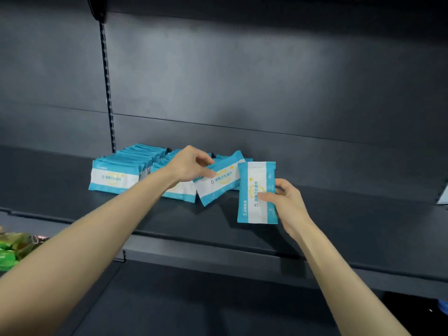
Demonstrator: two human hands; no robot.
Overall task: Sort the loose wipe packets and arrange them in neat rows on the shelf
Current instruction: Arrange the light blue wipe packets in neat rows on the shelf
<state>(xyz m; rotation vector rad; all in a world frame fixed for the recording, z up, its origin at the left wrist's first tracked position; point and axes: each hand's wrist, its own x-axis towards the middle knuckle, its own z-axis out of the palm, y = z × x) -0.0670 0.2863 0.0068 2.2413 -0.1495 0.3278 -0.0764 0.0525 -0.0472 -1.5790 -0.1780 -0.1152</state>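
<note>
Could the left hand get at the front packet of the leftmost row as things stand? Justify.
Probably yes: the front packet stands uncovered near the left hand, though that hand pinches a tilted packet now.

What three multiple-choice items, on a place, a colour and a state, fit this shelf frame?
1. Where do the rows of blue-and-white plastic wipe packets stand on the dark grey metal shelf?
A. its left part, by the slotted post
B. its far right end
C. hanging over its front lip

2. What colour are the wrappers at the view's lower left edge?
A. red
B. yellow
C. green

3. What is the right hand doing?
A. hanging empty
B. gripping a packet turned on end
C. pressing flat on the shelf

Key: 1 A, the rows begin right beside the post. 2 C, they show bright green. 3 B, thumb and fingers clasp that packet, while the left hand pinches a tilted packet.
</note>
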